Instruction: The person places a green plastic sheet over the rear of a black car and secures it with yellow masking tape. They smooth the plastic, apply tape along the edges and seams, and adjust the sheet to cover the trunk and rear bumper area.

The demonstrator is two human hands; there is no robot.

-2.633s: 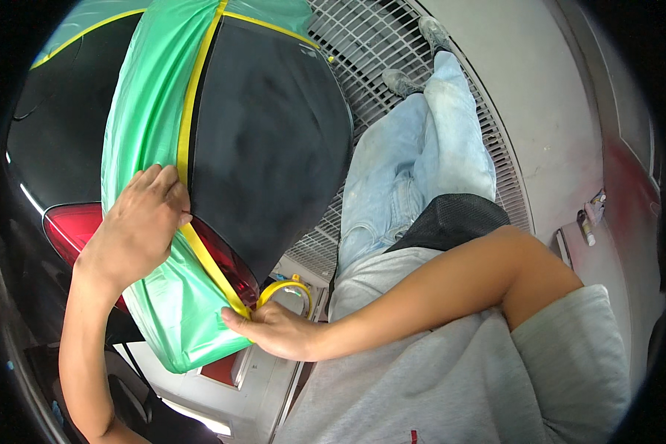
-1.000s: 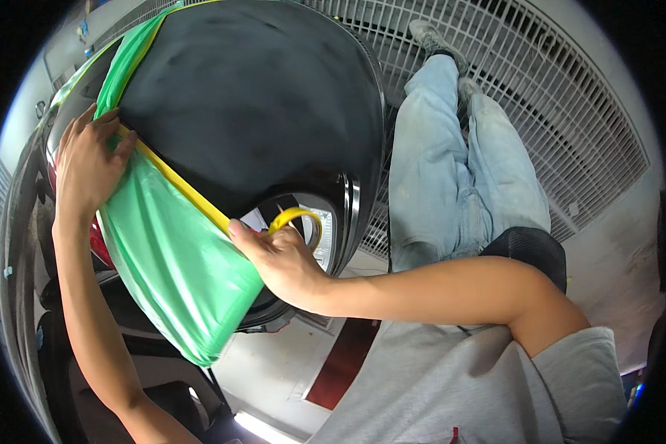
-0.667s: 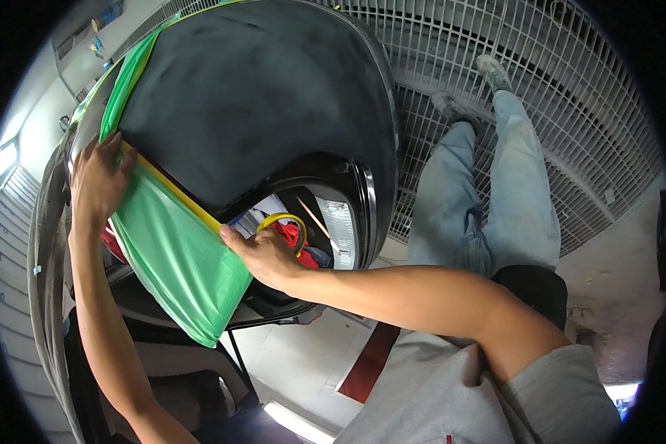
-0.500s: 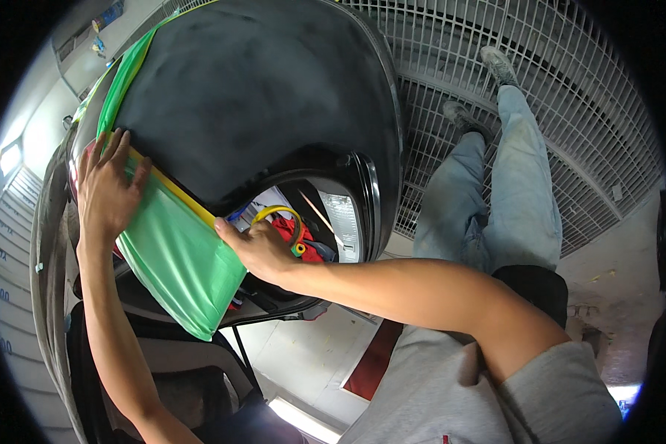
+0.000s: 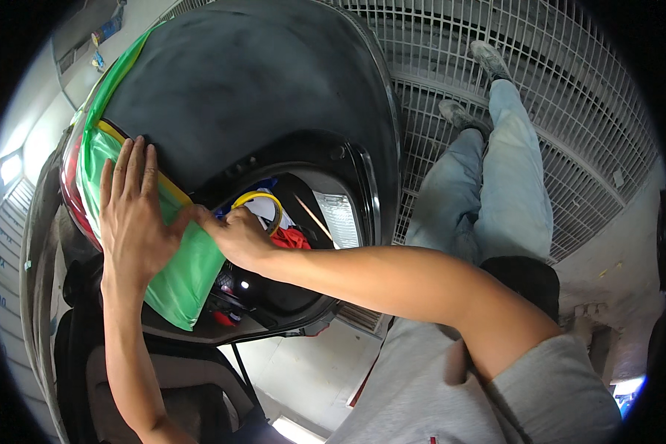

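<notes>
Where the shirt (image 5: 403,388) hangs nearest: soft grey knit in loose folds, its short sleeve wide around the right upper arm.
Left hand (image 5: 135,229): released and flat, palm on the sheet, fingers straight and slightly spread, tips over the taped edge.
Right hand (image 5: 238,235): grasping the tape roll in curled fingers, thumb at the strip, close against the left thumb.
Tape roll (image 5: 280,210): smooth yellow ring, jutting past the right knuckles, above the opening.
Tape strip (image 5: 173,189): narrow, flat, yellow, along the sheet's upper border beside the panel.
Sheet (image 5: 191,274): thin shiny green plastic, softly creased, gathered into a narrow band at upper left.
Lamp (image 5: 72,189): glossy curved red, partly under the sheet.
Panel (image 5: 266,81): broad, rounded, matte black with greyish smudges.
Opening (image 5: 292,148): glossy black curved rim; within, crumpled red cloth (image 5: 291,238) and a thin pale stick (image 5: 313,216).
Jeans (image 5: 516,181): faded blue denim, creased, above dusty shoes (image 5: 490,61).
Floor (image 5: 570,111): pale metal grating in rectangular mesh.
</notes>
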